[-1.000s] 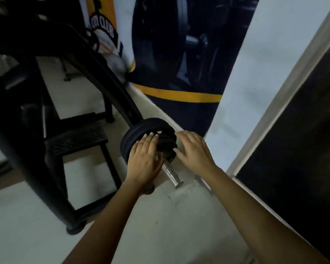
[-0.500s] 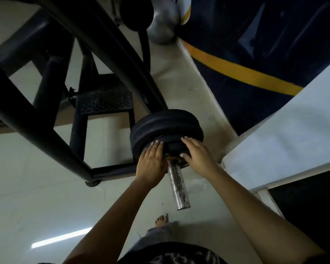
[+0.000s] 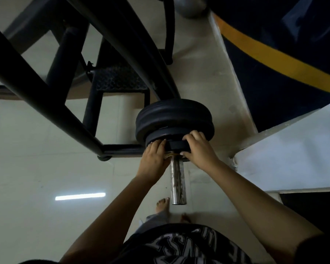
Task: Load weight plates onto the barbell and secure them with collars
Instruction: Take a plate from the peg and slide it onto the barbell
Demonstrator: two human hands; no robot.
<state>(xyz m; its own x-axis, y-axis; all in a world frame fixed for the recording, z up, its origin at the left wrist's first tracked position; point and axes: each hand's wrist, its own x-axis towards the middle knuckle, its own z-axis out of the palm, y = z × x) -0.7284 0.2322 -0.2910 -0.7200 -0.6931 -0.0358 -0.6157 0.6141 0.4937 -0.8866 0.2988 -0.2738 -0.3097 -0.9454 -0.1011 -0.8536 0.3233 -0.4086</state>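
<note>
Several black weight plates [image 3: 174, 116] sit stacked on the chrome barbell sleeve [image 3: 177, 183], which points toward me. The nearest one is a small black plate [image 3: 176, 144]. My left hand [image 3: 153, 161] grips its left edge, fingers curled over the rim. My right hand [image 3: 199, 149] grips its right edge, fingers over the top and thumb under the near face. A brass-coloured ring shows at the hub between my hands. No collar shows on the sleeve.
A black steel rack frame [image 3: 69, 88] with a tread-plate step [image 3: 120, 79] stands left and behind the plates. A dark wall banner with a yellow stripe [image 3: 274, 56] and a pale ledge [image 3: 286, 141] lie to the right. My bare feet [image 3: 162, 203] stand on the pale floor below the sleeve end.
The camera has tilted down, bringing my feet and shirt into view. My hands went from flat on the small plate's face to gripping its edges. More bare sleeve shows.
</note>
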